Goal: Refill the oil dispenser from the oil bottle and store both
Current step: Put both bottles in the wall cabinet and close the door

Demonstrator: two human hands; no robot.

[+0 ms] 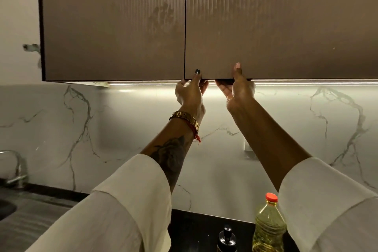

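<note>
— What is over on the left?

— A curved chrome tap (15, 168) above a grey counter (41, 217), and a white marble-veined backsplash (61, 120) behind it.

— And the hands?

— Both reach up to the brown ribbed wall cabinet (114, 22). The left hand (190, 93), with a gold watch (185, 118) at the wrist, pinches the bottom edge of the right-hand door (282, 22) at its left corner, thumb on the face and fingers curled beneath. The right hand (237, 90), just beside it, grips the same edge the same way.

— Where is the oil?

— Low down, right of centre. The dark glass oil dispenser with a black pump top (227, 238) stands upright, long axis vertical. Just beside it on the right, the clear plastic oil bottle with a red cap (269, 227) also stands upright, cap pointing up, on the black surface (194, 229).
</note>
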